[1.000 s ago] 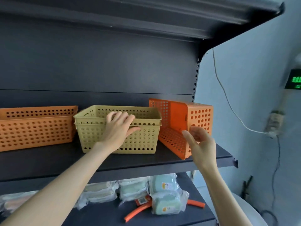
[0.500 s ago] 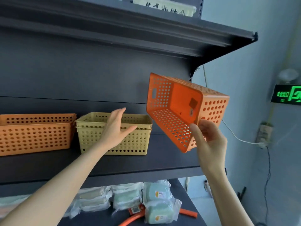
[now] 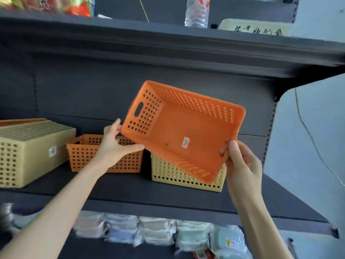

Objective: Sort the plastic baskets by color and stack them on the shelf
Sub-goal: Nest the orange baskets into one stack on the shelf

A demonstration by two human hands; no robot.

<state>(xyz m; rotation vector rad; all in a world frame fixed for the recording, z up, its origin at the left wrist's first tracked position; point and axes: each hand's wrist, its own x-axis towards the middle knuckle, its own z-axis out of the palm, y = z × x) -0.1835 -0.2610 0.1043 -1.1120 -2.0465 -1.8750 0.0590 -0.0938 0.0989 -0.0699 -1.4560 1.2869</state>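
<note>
I hold an orange perforated basket (image 3: 183,130) in the air in front of the shelf, tilted so its open side faces me. My left hand (image 3: 113,144) grips its lower left corner and my right hand (image 3: 242,167) grips its lower right edge. Behind it on the dark shelf (image 3: 130,186) stands an upright yellow basket (image 3: 177,176), partly hidden. Another orange basket (image 3: 87,152) stands upright to its left, behind my left hand. A yellow basket (image 3: 28,146) lies overturned at the far left.
The shelf above (image 3: 168,45) carries bags and a bottle. Wrapped packages (image 3: 158,230) fill the shelf below. A cable (image 3: 313,143) hangs on the pale wall at the right.
The basket has turned so its open side faces me, and my left hand has left the yellow basket and taken its left corner. My view has shifted left and up.
</note>
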